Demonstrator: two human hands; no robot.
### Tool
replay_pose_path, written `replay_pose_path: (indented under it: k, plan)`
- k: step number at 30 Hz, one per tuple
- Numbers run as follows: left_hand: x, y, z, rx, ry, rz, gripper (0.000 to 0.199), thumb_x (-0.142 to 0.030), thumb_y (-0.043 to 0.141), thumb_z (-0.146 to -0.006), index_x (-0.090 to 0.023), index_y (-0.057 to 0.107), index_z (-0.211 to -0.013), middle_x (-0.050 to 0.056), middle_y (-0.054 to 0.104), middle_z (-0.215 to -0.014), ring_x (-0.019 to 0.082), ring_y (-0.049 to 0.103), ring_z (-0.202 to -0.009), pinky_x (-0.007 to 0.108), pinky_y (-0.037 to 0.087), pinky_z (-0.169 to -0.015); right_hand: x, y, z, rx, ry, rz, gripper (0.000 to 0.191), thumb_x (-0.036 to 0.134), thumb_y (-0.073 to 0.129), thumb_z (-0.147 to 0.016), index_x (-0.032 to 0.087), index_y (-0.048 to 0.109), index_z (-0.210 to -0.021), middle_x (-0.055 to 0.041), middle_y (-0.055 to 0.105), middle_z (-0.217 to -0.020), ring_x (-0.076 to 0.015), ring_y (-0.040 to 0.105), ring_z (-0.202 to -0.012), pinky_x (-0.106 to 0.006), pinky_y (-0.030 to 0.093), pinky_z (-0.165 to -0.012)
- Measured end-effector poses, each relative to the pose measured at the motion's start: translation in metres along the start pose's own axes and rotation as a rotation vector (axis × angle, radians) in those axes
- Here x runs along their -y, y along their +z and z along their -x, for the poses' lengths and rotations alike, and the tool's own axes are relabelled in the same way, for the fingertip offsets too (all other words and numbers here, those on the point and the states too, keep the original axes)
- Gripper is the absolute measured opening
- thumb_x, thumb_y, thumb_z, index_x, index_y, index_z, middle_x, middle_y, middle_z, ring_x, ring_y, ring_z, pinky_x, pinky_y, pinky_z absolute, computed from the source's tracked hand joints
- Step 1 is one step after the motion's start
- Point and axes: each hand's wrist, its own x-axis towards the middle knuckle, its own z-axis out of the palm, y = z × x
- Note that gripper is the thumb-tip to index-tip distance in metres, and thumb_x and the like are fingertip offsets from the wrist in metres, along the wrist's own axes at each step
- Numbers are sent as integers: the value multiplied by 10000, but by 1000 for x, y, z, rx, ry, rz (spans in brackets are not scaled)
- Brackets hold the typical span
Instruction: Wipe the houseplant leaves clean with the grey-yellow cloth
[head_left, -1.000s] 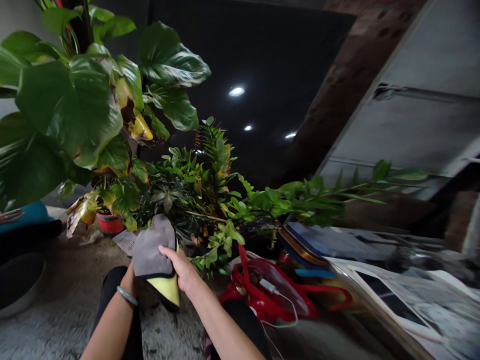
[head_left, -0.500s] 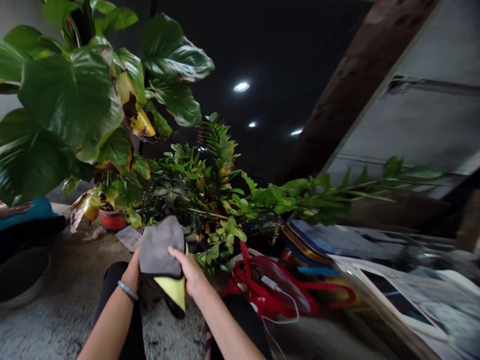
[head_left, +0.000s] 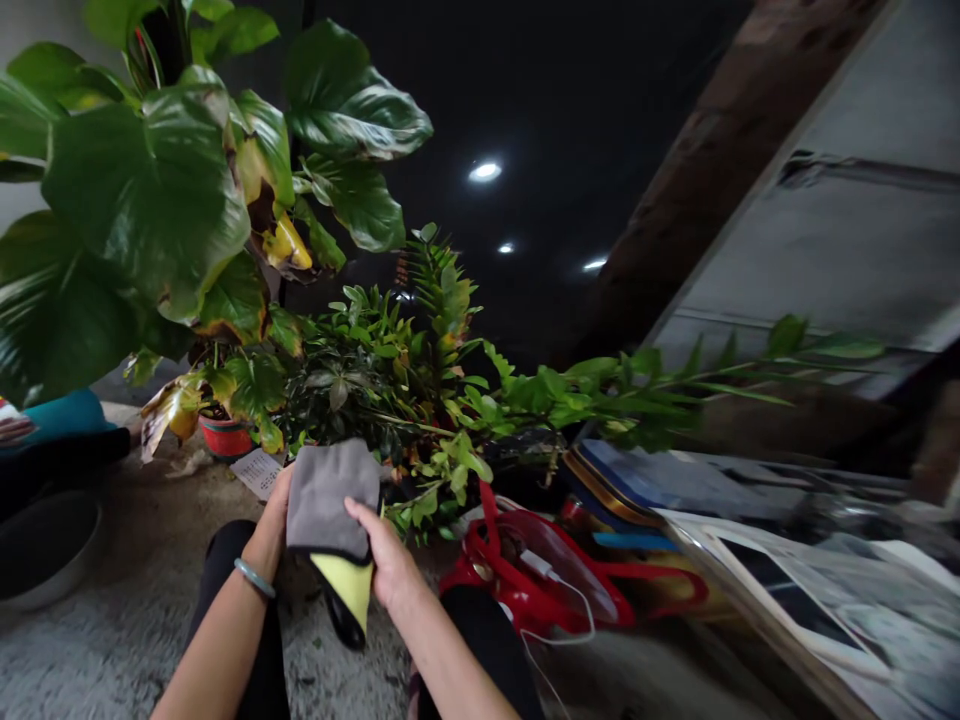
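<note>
Between my two hands is a folded cloth (head_left: 334, 495), grey on one side and yellow on the other, with a black edge. My left hand (head_left: 277, 510) grips its left side; most of those fingers are hidden behind it. My right hand (head_left: 388, 555) pinches the right side, thumb on top of the grey face. A yellow corner with a dark tip hangs below. Just beyond the cloth rise leafy green plants (head_left: 352, 370), and a printed paper (head_left: 257, 472) lies on the floor left of it.
A large-leaved plant (head_left: 150, 190) stands at left, near a red pot (head_left: 226, 437) and a grey basin (head_left: 52, 550). Someone in teal (head_left: 71, 412) sits at far left. On my right are a red bag (head_left: 540, 570) with a white cable and a table holding a white tablet (head_left: 795, 590).
The cloth has shifted slightly right, and its upper part now lies flatter and squarer. Both hands still hold it.
</note>
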Motion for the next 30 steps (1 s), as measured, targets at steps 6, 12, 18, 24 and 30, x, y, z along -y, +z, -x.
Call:
replay_pose_path:
  k: [6, 12, 18, 24, 30]
  plan:
    - [8, -2, -3, 5, -67, 11, 188, -212, 774, -658, -133, 784, -828, 83, 791, -811, 241, 721, -757, 300, 547, -641, 34, -3, 15, -130, -356, 12, 461, 393, 881, -549, 182, 738, -933, -68, 817, -881, -305, 741, -1016, -398, 586, -897]
    - [13, 1, 2, 28, -45, 26, 374, -285, 830, -599, -129, 788, -936, 67, 787, -845, 183, 681, -654, 272, 505, -554, 72, -1, -26, -235, -351, -142, 349, 353, 826, -558, 214, 719, -860, -64, 815, -839, -306, 745, -1010, -425, 608, -873]
    - [11, 2, -7, -67, -45, 34, 273, -181, 877, -519, -151, 752, -759, 48, 769, -745, 208, 703, -722, 313, 544, -722, -1, -20, 0, -93, 21, -117, 311, 419, 836, -594, 198, 728, -785, -116, 804, -785, -353, 756, -975, -476, 614, -843]
    - [15, 0, -1, 26, -46, -24, 342, -166, 830, -528, -144, 769, -864, 69, 770, -787, 194, 680, -680, 282, 507, -620, 50, 8, 14, -201, -532, -124, 511, 392, 839, -616, 227, 723, -1086, -45, 809, -1038, -291, 712, -1109, -410, 582, -942]
    - [11, 0, 0, -114, 81, -28, 417, -148, 825, -557, -190, 707, -955, -1, 739, -785, 134, 634, -628, 233, 459, -580, 15, -6, -5, -135, -95, -126, 332, 382, 833, -587, 201, 738, -848, -83, 806, -785, -331, 760, -952, -452, 610, -841]
